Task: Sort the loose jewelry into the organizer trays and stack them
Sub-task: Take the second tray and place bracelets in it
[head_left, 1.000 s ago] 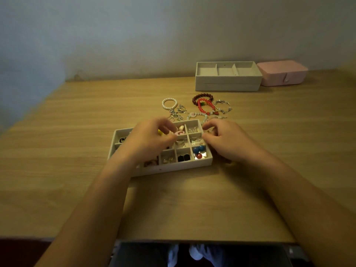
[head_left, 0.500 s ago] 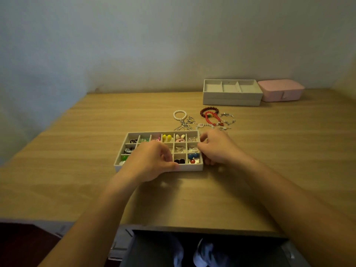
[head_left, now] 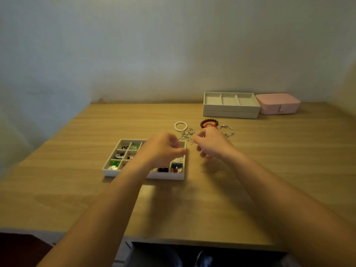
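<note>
The compartment tray (head_left: 163, 176) sits on the wooden table (head_left: 77, 189), with the loose jewelry (head_left: 189, 132) just behind its far right corner. The left hand (head_left: 163, 149) hovers curled over the tray. The right hand (head_left: 212, 144) curls at the jewelry's near edge, and I cannot tell whether either hand grips anything.

Wood-grain table (head_left: 269, 170), matt. Glossy pearl bracelet (head_left: 180, 126). Shiny metal charms (head_left: 187, 134). Matt, cloth-like organizer tray (head_left: 167, 176).

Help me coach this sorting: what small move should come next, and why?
Probably pinch one piece from the silver pile with the right hand and bring it to the divided tray; its curled fingers sit right at that loose pile, beside the tray.
</note>
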`<state>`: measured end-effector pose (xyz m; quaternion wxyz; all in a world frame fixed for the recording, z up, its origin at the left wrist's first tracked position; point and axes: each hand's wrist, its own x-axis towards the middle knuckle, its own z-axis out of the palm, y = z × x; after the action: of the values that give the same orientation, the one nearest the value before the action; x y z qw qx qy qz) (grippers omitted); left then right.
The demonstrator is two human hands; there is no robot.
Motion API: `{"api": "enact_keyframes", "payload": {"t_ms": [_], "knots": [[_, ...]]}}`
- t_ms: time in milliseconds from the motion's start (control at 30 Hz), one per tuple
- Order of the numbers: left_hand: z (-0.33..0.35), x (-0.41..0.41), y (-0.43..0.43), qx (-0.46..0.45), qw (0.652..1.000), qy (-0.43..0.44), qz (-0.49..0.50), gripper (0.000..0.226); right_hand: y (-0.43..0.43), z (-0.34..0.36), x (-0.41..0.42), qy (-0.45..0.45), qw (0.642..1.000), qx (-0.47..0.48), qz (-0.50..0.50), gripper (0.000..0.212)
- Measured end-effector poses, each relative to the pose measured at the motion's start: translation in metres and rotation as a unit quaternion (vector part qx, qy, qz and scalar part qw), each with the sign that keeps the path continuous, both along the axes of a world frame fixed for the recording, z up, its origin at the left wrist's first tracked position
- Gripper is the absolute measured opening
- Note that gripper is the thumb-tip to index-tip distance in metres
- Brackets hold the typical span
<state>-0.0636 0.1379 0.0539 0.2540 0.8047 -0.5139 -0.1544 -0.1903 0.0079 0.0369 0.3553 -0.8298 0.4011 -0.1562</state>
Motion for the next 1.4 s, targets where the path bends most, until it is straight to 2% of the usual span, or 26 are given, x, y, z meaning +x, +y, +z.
{"api": "enact_keyframes", "payload": {"t_ms": [133,267,433,533,700,867,1033,1167,1267,1400], "knots": [[0.015,-0.006,-0.062,-0.025,0.998,0.056,-0.012,0.018,-0.054,0.013,-0.013,-0.030,0.997,-0.038,-0.060,0.018],[0.014,0.001,-0.132,-0.059,0.991,0.119,0.007,0.019,-0.113,0.020,-0.024,-0.014,0.993,-0.059,-0.101,0.048],[0.002,0.019,-0.215,-0.083,0.984,0.139,0.078,0.040,-0.186,0.018,-0.033,0.033,0.978,-0.083,-0.191,0.056],[-0.006,0.027,-0.251,-0.087,0.979,0.140,0.123,0.047,-0.222,0.013,-0.035,0.035,0.966,-0.056,-0.251,0.058],[-0.020,0.038,-0.288,-0.079,0.970,0.155,0.168,0.033,-0.259,0.001,-0.033,-0.010,0.947,0.001,-0.322,0.053],[-0.023,0.037,-0.293,-0.126,0.953,0.189,0.201,0.029,-0.263,-0.003,-0.031,-0.028,0.937,-0.025,-0.348,0.035],[-0.007,0.037,-0.265,-0.175,0.932,0.237,0.212,0.024,-0.237,0.012,-0.037,-0.091,0.937,-0.025,-0.336,0.033],[0.012,0.031,-0.218,-0.147,0.924,0.287,0.206,0.022,-0.201,0.031,-0.051,-0.067,0.951,0.006,-0.302,0.040],[0.023,0.019,-0.175,-0.102,0.936,0.281,0.186,0.013,-0.168,0.043,-0.069,-0.024,0.960,0.002,-0.278,0.034],[0.029,-0.002,-0.118,-0.034,0.971,0.200,0.130,0.013,-0.125,0.052,-0.097,0.019,0.965,-0.013,-0.261,0.042]]}}
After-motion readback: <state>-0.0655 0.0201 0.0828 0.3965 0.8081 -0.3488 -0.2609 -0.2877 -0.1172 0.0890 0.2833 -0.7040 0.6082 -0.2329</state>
